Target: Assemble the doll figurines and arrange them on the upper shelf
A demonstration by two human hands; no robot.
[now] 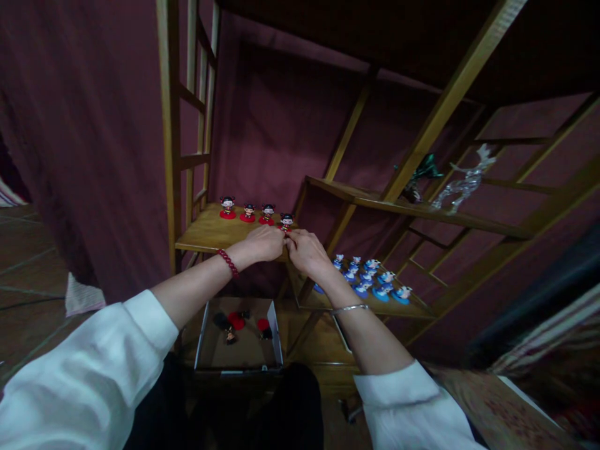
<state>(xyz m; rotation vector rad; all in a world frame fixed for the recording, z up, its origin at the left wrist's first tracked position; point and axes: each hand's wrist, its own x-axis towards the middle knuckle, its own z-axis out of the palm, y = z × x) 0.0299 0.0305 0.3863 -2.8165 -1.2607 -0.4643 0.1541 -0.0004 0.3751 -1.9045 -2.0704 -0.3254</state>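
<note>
**At the doll point(286, 220) with left hand point(268, 242) and right hand point(307, 250) together**

Bends both wrists over the front edge of the shelf point(206, 234), fingers gathered near the red base of the doll, directly at 12 o'clock from the knuckles. Cannot tell whether the grip is closed on that base or merely touching it: on the left, curled in with fingertips hidden; on the right, set against the left, with fingertips only partly in view. Seems to come at the base from two sides, perhaps to steady so small a thing without tipping it.

Stands upright at the right end of a row, with three similar dolls point(249, 212) at 10 o'clock, spaced apart and facing outward, presumably to show well from the front.

See at 7 o'clock, lower down, an open box point(255, 359) with loose dolls point(237, 320) inside, probably set there for a short reach. Note at 4 o'clock the blue-based figures point(363, 287), closely grouped, maybe by colour; between 2 and 3 o'clock, higher up, a clear deer point(462, 187), well apart from the red row.

Can read no brand, label or writing anywhere, given the dim light and small details.
</note>
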